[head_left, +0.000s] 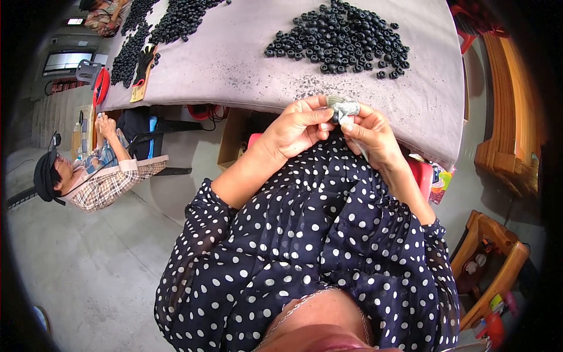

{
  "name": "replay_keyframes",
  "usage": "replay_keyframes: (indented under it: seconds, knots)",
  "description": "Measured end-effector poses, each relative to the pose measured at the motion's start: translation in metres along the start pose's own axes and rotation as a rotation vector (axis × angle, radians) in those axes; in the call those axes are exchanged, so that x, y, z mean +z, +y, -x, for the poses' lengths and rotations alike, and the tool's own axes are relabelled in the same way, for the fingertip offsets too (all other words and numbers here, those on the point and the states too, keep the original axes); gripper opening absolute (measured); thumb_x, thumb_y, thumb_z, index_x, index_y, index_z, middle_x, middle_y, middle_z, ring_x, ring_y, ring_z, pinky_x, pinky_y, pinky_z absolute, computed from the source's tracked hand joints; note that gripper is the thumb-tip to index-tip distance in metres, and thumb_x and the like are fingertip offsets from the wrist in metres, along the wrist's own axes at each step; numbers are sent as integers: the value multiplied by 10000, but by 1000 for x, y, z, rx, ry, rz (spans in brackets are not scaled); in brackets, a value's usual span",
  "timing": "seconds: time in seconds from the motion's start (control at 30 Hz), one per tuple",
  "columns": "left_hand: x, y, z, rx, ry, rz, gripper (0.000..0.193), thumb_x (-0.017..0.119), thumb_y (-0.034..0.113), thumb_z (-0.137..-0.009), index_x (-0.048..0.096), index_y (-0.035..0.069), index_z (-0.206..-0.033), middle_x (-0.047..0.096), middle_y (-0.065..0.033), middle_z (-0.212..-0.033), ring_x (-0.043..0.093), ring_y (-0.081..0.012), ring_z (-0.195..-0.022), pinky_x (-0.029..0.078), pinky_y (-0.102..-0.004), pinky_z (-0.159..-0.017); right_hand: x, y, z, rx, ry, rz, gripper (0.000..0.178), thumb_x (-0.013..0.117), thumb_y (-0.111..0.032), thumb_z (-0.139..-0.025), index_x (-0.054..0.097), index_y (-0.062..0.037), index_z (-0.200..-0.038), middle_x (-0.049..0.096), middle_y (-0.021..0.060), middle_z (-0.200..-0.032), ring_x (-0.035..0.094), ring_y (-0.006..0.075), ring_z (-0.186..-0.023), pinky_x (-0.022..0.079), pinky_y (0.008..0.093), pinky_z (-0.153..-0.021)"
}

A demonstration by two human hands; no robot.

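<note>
Just past the table's near edge, my left hand (296, 126) and my right hand (375, 134) meet with their fingers bent together. The left thumb and fingers pinch a small black round piece (335, 116). My right fingers close on a crumpled grey-white wrapping (347, 108), with a ribbed grey-green strip (338, 100) beside it; how these are fastened cannot be made out. Ahead on the pale cloth-covered table (229, 64) lies a heap of small black round pieces with holes (346, 38). Dark crumbs are scattered between heap and hands.
More black pieces (182, 20) lie at the table's far left, near a dark glove (142, 64). A co-worker in a checked shirt (114, 185) sits at the left. A cardboard box (233, 138) stands under the table; wooden furniture (507, 111) stands at the right.
</note>
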State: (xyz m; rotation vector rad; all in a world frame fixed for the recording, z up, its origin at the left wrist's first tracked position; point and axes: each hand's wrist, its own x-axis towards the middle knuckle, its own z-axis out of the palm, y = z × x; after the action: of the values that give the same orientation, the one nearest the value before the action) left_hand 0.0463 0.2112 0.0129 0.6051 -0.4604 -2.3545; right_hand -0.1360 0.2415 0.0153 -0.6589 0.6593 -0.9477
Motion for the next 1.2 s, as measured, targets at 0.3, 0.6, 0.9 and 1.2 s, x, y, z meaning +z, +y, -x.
replay_keyframes:
  seconds: [0.3, 0.6, 0.9, 1.2]
  knots:
    - [-1, 4, -2, 3, 20, -25, 202, 586, 80, -850, 556, 27, -1043, 601, -47, -871, 553, -90, -699, 477, -179, -587, -3, 2, -1, -28, -40, -43, 393, 656, -27, -776, 516, 7, -1142, 566, -11, -720, 484, 35, -535, 366, 149, -417]
    - [-2, 1, -1, 22, 46, -24, 232, 586, 73, -849, 551, 32, -1074, 603, -43, -882, 567, -93, -718, 487, -183, -593, 2, -1, 0, -42, -51, 31, 429, 672, -24, -761, 500, -2, -1154, 563, -11, -717, 491, 33, -543, 362, 143, -422]
    - [-3, 5, 1, 27, 40, 28, 217, 526, 71, -879, 540, 18, -1089, 596, -59, -865, 565, -110, -694, 515, -214, -603, -4, 4, -2, -35, 44, -34, 285, 613, -52, -818, 544, -7, -1091, 552, -8, -719, 466, 40, -527, 357, 155, -417]
    - [-25, 56, -18, 66, -43, -15, 269, 480, 145, -898, 530, -10, -1112, 602, -104, -933, 584, -154, -755, 519, -245, -651, -4, 2, -3, -104, 59, -82, 204, 578, -78, -844, 523, -17, -1031, 562, 44, -746, 503, 96, -540, 389, 192, -453]
